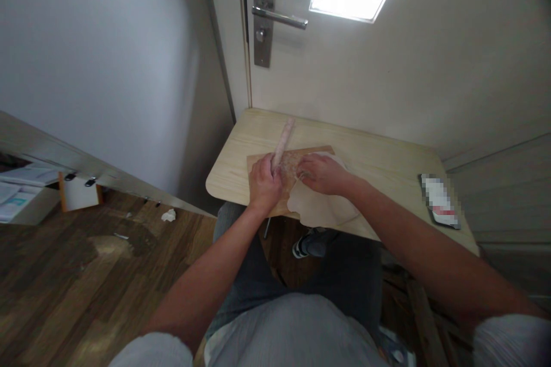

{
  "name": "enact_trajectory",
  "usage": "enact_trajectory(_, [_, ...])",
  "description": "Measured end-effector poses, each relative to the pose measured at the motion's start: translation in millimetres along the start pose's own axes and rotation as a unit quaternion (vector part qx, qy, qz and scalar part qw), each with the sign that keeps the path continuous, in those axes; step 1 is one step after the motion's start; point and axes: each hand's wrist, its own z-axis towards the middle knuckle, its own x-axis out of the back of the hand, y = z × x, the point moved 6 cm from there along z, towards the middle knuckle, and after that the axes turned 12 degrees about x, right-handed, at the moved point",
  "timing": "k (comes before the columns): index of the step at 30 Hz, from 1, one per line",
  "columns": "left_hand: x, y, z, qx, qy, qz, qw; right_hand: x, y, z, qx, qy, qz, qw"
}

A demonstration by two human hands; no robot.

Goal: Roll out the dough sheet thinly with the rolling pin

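Note:
A pale rolling pin (284,139) points away from me, its near end in my left hand (264,182), whose fingers are wrapped around it. Beneath it lies a brown board (255,164) dusted with what looks like flour. A thin, pale sheet of dough (321,206) covers the board's right side and reaches the table's front edge. My right hand (323,173) rests over the sheet's upper left part, fingers curled together and pinching its edge. The fingertips are partly hidden.
The light wooden table (379,155) stands against a door with a metal handle (279,17). Toward its right end lies a dark-edged flat object (439,200), blurred out. My legs are under the table. On the floor to the left are crumpled paper (169,215) and a box (26,200).

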Motion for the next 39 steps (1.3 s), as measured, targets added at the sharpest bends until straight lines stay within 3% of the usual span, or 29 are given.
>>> enact_trajectory(6, [0,0,1,0.004,-0.006,-0.004,1.000,10,-8,21,0.019,-0.077,-0.038,0.996])
enact_trajectory(14, [0,1,1,0.005,-0.005,-0.002,1.000,6,-19,47,0.102,-0.185,-0.040,0.977])
enact_trajectory(18, [0,1,1,0.008,-0.004,0.000,1.000,3,-10,53,0.044,-0.207,-0.036,0.977])
enact_trajectory(23, [1,2,1,0.006,-0.002,0.000,1.000,5,6,51,0.009,-0.111,0.022,0.994])
enact_trajectory(28, [2,2,0,0.009,-0.002,-0.004,1.000,-1,21,27,-0.066,-0.012,0.071,0.995])
enact_trajectory(35, [1,2,1,0.009,-0.014,-0.009,1.000,-11,20,-2,-0.101,0.133,0.114,0.979])
enact_trajectory(39, [1,3,1,0.006,-0.007,-0.008,1.000,-19,16,-10,-0.086,0.159,0.081,0.980])
